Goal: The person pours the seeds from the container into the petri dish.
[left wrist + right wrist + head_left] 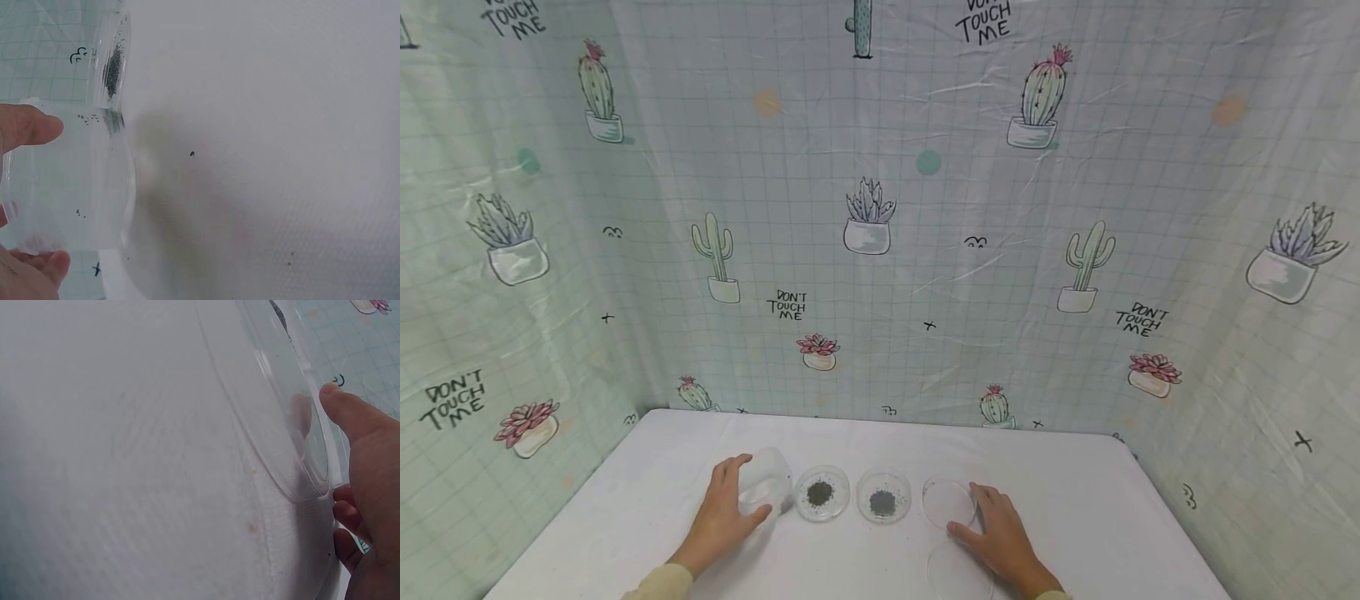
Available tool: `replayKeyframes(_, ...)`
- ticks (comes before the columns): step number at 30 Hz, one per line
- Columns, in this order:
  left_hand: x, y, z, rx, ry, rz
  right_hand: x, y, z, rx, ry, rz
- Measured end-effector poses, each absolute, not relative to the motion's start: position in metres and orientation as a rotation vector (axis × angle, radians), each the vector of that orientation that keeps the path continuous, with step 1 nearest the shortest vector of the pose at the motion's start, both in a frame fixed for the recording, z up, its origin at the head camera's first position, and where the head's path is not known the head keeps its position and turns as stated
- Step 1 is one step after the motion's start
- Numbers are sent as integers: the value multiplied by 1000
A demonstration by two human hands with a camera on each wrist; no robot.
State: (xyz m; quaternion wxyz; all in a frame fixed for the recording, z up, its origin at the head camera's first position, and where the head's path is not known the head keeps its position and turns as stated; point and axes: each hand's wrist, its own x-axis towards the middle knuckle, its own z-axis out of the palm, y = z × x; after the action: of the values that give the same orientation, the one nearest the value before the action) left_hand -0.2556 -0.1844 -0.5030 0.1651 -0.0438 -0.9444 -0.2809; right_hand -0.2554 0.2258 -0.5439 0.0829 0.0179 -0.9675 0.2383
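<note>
My left hand [722,512] grips a clear plastic cup [69,181], thumb on one side and fingers on the other. A few dark specks cling to the cup. Right beside it is a clear petri dish [822,508] with a small heap of dark brownish grains [820,493]. My right hand [1000,529] holds another clear petri dish [936,502] at its right side, thumb and fingers spread round the rim. In the right wrist view, the thumb [353,412] and curled fingers [347,515] are close at the dish's edge.
Between the hands is a petri dish [883,475] with grey grains [882,502]. A clear round dish or lid [951,575] lies in front, near the right forearm. Loose specks dot the white tabletop [850,567]. A cactus-print curtain [880,292] hangs behind and at the sides.
</note>
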Motion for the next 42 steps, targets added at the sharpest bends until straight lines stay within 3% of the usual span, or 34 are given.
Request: replayKeyframes(42, -256, -161, -483, -315, -2582, -866, -256, 225, -543, 37, -2891, 694)
